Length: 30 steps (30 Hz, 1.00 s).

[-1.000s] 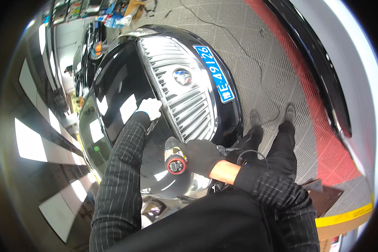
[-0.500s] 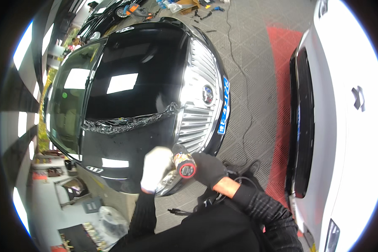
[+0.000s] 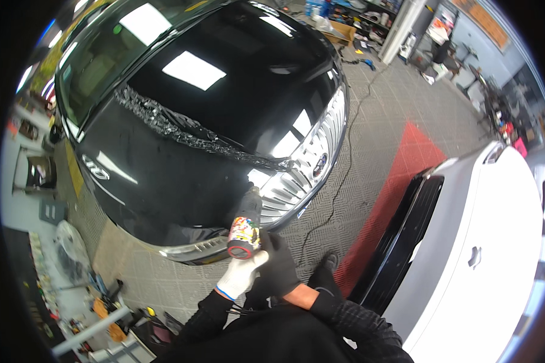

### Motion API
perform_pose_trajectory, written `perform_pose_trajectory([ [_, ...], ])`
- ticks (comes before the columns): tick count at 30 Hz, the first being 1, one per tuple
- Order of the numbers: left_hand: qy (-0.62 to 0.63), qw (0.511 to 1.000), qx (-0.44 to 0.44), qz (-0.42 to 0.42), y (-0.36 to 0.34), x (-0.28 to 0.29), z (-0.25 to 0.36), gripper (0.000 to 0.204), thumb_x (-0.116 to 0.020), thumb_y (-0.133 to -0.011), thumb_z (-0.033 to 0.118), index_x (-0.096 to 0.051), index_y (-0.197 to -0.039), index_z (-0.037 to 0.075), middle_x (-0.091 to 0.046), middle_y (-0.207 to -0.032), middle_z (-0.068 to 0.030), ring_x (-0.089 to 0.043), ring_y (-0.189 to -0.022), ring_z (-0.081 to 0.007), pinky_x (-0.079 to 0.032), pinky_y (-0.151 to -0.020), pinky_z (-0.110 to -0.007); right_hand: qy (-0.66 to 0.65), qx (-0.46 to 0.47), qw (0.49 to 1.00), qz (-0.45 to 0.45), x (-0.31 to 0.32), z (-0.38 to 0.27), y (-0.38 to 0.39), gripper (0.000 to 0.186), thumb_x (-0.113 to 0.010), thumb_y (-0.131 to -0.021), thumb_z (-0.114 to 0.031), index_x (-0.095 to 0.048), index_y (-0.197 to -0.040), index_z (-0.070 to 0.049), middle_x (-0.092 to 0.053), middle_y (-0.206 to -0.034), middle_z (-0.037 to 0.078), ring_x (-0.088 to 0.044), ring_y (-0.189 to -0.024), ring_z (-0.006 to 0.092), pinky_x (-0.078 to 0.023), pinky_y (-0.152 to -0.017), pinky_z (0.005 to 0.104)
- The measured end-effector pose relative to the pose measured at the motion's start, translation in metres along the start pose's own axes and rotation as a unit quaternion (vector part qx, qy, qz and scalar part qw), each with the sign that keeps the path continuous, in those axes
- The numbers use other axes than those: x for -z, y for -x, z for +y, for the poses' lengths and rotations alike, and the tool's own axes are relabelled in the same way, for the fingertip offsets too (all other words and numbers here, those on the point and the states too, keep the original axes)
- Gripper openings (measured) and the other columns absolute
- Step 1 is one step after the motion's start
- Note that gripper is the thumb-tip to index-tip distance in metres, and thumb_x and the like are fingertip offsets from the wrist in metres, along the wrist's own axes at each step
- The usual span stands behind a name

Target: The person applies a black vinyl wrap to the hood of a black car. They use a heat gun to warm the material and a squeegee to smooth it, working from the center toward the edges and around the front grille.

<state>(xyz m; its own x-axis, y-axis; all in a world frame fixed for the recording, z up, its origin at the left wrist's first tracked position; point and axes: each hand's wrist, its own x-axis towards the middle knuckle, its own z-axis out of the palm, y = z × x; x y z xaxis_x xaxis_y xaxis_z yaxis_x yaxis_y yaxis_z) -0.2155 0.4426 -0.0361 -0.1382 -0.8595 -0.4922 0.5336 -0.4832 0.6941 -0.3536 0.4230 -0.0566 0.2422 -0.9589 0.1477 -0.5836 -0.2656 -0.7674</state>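
Observation:
My right hand [image 3: 277, 264], in a black glove, is wrapped around the grip of a heat gun [image 3: 245, 228] covered in colourful stickers, its red-rimmed back end toward me. The nozzle points away over the front edge of a black car's hood [image 3: 181, 175]. Just below the gun's back end is my left hand [image 3: 239, 277] in a white knit glove, close against my right hand. Its fingers are mostly hidden, so its grip is unclear. A crumpled ridge of dark film [image 3: 194, 139] runs across the hood from windshield to grille [image 3: 303, 172].
A white car [image 3: 466, 260] stands close on my right, beside a red floor strip [image 3: 384, 199]. One black cable [image 3: 345, 175] trails over the grey tile floor. Plastic-wrapped goods [image 3: 71, 254] and tools lie at the left, a cardboard box [image 3: 339, 30] at the back.
My view has turned, so the black car's hood appears larger. The heat gun now points away from me over the hood. My left hand has come down from the gun's left side to below it.

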Motion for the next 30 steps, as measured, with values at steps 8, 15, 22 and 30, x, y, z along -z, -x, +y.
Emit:
perform_pose_trajectory([
  [8,-0.061,0.989,-0.057,0.119,0.013,0.005,0.014,0.038,-0.07,-0.091,-0.003,-0.066,-0.129,-0.001,-0.072,-0.114,-0.0079,-0.071,-0.09,-0.0161,-0.058,-0.08,-0.033,0.11,0.109,0.988,0.009,0.039,0.072,-0.128,0.09,-0.092,-0.079,-0.027,-0.047,-0.153,-0.002,-0.064,-0.131,0.024,-0.066,-0.114,0.0452,-0.055,-0.096,0.0536],
  [15,-0.125,0.954,-0.076,0.261,0.054,-0.047,-0.024,0.045,-0.074,-0.087,-0.001,-0.069,-0.131,-0.003,-0.076,-0.114,-0.0077,-0.072,-0.108,-0.0183,-0.055,-0.1,-0.034,0.205,0.116,0.966,-0.104,-0.023,0.11,-0.271,0.071,-0.087,-0.082,-0.044,-0.059,-0.138,-0.011,-0.074,-0.106,0.013,-0.076,-0.096,0.039,-0.059,-0.086,0.0503],
  [22,-0.083,0.954,-0.048,0.284,0.074,-0.058,-0.066,0.047,-0.079,-0.085,0.001,-0.07,-0.131,0.0,-0.075,-0.108,-0.0019,-0.069,-0.097,-0.0109,-0.056,-0.086,-0.03,0.145,0.074,0.95,-0.268,0.011,0.138,-0.311,0.061,-0.079,-0.087,-0.058,-0.075,-0.114,-0.004,-0.078,-0.107,0.025,-0.074,-0.106,0.045,-0.057,-0.089,0.0514],
  [30,-0.184,0.955,-0.044,0.228,0.058,-0.006,-0.122,0.072,-0.086,-0.091,0.014,-0.051,-0.153,0.003,-0.073,-0.125,-0.007,-0.07,-0.109,-0.0136,-0.059,-0.093,-0.032,0.028,-0.072,0.904,-0.421,-0.012,0.197,-0.368,0.045,-0.098,-0.08,-0.031,-0.084,-0.112,-0.002,-0.083,-0.1,0.006,-0.075,-0.09,0.0147,-0.059,-0.081,0.0334],
])
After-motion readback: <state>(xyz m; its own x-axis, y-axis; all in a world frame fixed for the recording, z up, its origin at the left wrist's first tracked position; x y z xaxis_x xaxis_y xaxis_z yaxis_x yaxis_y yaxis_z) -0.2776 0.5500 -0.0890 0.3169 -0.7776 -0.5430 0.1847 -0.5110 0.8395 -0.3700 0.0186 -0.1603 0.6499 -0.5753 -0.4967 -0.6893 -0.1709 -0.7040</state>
